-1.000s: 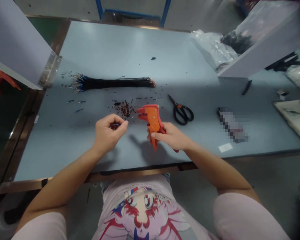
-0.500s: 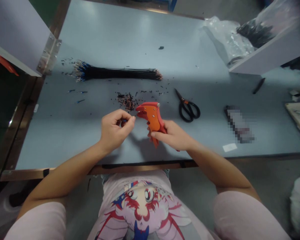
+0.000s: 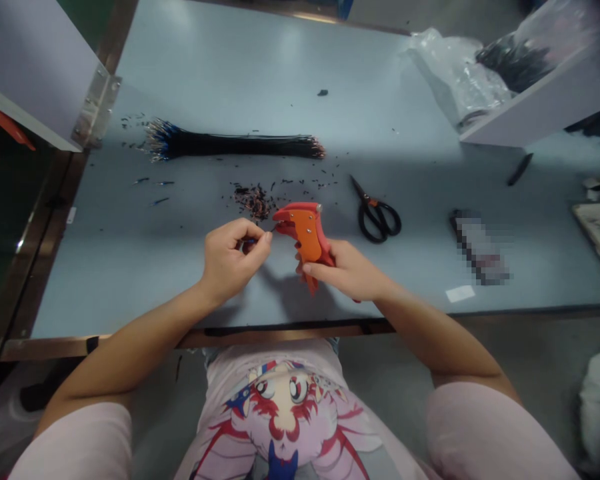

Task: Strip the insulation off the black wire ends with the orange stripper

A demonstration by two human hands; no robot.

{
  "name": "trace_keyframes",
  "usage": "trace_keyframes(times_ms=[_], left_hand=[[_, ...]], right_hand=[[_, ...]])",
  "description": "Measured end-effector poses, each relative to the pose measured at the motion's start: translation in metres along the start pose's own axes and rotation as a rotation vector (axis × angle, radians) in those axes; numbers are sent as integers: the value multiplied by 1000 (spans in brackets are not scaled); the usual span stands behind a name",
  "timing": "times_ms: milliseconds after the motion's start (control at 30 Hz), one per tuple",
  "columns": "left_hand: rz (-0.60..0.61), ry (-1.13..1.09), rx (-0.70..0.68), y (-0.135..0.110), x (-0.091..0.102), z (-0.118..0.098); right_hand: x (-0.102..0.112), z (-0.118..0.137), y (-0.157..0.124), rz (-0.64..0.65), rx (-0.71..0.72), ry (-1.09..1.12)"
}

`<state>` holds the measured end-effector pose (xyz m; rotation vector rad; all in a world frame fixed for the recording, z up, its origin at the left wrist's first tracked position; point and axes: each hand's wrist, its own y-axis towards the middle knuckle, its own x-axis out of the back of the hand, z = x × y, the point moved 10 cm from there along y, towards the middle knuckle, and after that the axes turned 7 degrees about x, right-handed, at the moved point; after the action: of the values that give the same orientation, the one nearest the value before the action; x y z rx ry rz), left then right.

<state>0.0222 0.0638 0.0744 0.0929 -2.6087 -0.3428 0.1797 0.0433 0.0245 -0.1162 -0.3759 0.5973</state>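
My right hand (image 3: 347, 268) is wrapped round the handles of a red and orange wire stripper (image 3: 306, 230), its jaws pointing left. In a pinch of thumb and forefinger, my left hand (image 3: 236, 257) holds a thin dark wire (image 3: 273, 231) whose tip is at the stripper's jaws. Most of that wire is hidden by my fingers. Just beyond the jaws lies a heap of black and copper-coloured scraps (image 3: 254, 200). A long bundle of black wires (image 3: 240, 145) rests farther back, with blue and silvery ends at left and bare copper ends at right.
Black-handled scissors (image 3: 377, 213) lie right of the stripper. Farther right are a blurred-out flat object (image 3: 480, 247), a white paper slip (image 3: 460, 294) and a black pen-like object (image 3: 521, 169). A clear plastic bag (image 3: 460, 73) leans by the right partition (image 3: 535, 107). Loose short wires (image 3: 159, 202) lie at left.
Both hands keep nearly the same place. The thin wire now shows slightly more between my left fingertips and the stripper's jaws.
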Motion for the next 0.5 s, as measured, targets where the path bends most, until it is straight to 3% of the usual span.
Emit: trace_keyframes(times_ms=[500], left_hand=[[29,-3,23,3,-4,6]], right_hand=[[-2,2,2,15,17,-34]])
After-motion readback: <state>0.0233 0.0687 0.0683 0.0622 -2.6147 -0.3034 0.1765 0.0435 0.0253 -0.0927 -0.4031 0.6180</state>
